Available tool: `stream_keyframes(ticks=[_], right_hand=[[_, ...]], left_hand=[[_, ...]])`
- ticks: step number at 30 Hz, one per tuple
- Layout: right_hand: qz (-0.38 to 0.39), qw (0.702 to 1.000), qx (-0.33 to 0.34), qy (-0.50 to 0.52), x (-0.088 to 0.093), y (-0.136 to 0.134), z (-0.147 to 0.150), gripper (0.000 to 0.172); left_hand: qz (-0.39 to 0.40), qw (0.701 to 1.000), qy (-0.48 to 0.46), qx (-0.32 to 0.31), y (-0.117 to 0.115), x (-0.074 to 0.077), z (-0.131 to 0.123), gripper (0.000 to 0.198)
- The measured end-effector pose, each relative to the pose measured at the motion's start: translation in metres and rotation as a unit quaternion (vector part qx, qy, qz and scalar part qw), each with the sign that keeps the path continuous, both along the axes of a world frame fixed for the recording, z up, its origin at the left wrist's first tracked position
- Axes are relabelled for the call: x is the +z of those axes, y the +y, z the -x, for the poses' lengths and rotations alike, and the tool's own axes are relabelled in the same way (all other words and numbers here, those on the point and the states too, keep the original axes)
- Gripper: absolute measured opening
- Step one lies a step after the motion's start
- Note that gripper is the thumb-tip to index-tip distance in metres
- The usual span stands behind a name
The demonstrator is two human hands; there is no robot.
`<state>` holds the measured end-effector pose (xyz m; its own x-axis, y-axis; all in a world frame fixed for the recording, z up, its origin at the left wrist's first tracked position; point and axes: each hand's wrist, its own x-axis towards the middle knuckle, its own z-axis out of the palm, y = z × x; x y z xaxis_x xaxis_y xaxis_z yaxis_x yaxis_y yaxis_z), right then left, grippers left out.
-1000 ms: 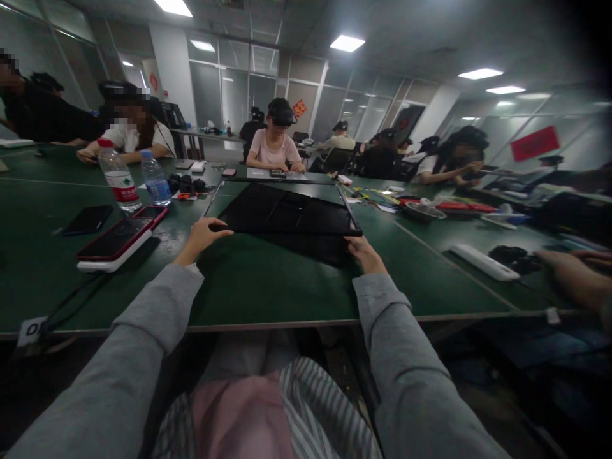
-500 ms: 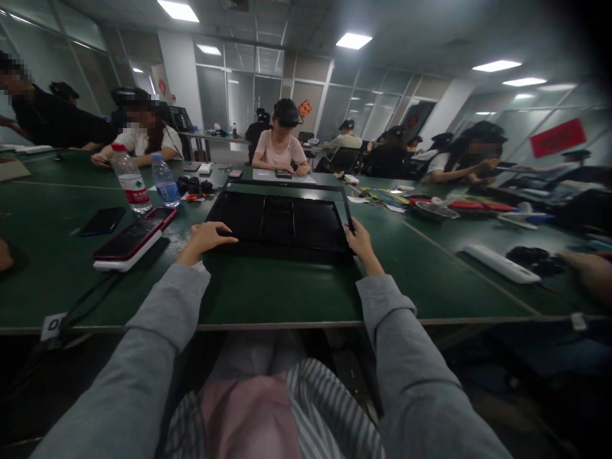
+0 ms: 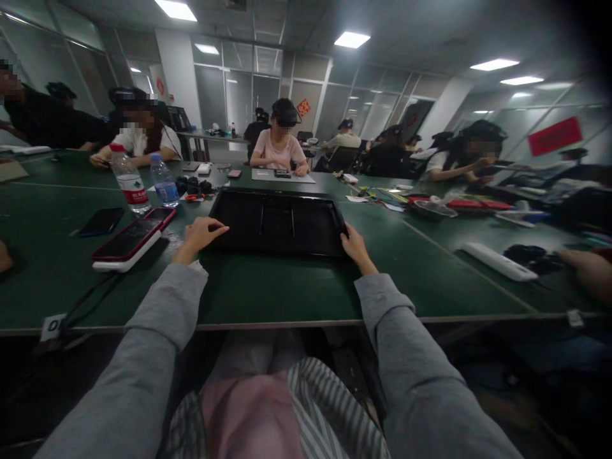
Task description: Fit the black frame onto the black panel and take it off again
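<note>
A black rectangular frame (image 3: pixel 277 192) lies along the rim of a shallow black panel (image 3: pixel 234 223), which is flat on the green table in front of me. Two thin raised lines run across the panel's middle. My left hand (image 3: pixel 199 234) is at the left edge, fingertips pinched together over the rim; the exact contact is hidden. At the right edge, my right hand (image 3: pixel 354 248) grips the frame with its thumb on top, and its other fingers are partly out of sight.
Left on the green table (image 3: pixel 287 290) are a red-cased phone (image 3: pixel 129 239) on a white block, a dark phone (image 3: pixel 102 222) and two bottles (image 3: pixel 130 182). Cables and a tool pile (image 3: pixel 454 204) lie right, beyond a white bar (image 3: pixel 497 261). A person (image 3: pixel 280 146) sits opposite.
The black frame, raised above the panel before, has come down onto its rim. My left fingertips have drawn together, and my right hand has lowered slightly with the frame.
</note>
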<state>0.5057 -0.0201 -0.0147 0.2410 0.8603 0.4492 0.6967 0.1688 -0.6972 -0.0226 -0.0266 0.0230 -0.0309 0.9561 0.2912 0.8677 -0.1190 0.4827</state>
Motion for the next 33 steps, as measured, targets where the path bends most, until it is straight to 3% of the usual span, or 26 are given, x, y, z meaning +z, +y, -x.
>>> stream_keyframes(ticks=[2, 4, 8, 13, 28, 33], right_hand=[[0.002, 1.0, 0.003, -0.001, -0.001, 0.001, -0.003, 0.06], [-0.001, 1.0, 0.007, -0.002, -0.003, 0.001, -0.005, 0.06], [0.001, 1.0, 0.005, -0.006, -0.006, 0.002, -0.008, 0.06], [-0.005, 1.0, -0.004, -0.002, -0.007, 0.003, -0.008, 0.059], [0.009, 1.0, -0.005, -0.008, -0.011, 0.001, -0.009, 0.06], [0.007, 1.0, -0.013, -0.022, -0.013, 0.001, -0.006, 0.059]], left_hand=[[-0.061, 0.995, -0.018, 0.079, 0.006, -0.009, 0.004, 0.048], [-0.041, 0.992, -0.033, 0.117, 0.012, -0.017, 0.006, 0.055], [0.029, 0.994, -0.016, 0.102, 0.016, -0.026, 0.007, 0.045], [0.003, 0.993, -0.004, 0.114, 0.011, -0.022, 0.005, 0.041], [0.039, 0.994, 0.023, 0.101, 0.012, -0.022, 0.012, 0.036], [0.017, 0.992, 0.034, 0.116, 0.014, -0.029, 0.009, 0.048]])
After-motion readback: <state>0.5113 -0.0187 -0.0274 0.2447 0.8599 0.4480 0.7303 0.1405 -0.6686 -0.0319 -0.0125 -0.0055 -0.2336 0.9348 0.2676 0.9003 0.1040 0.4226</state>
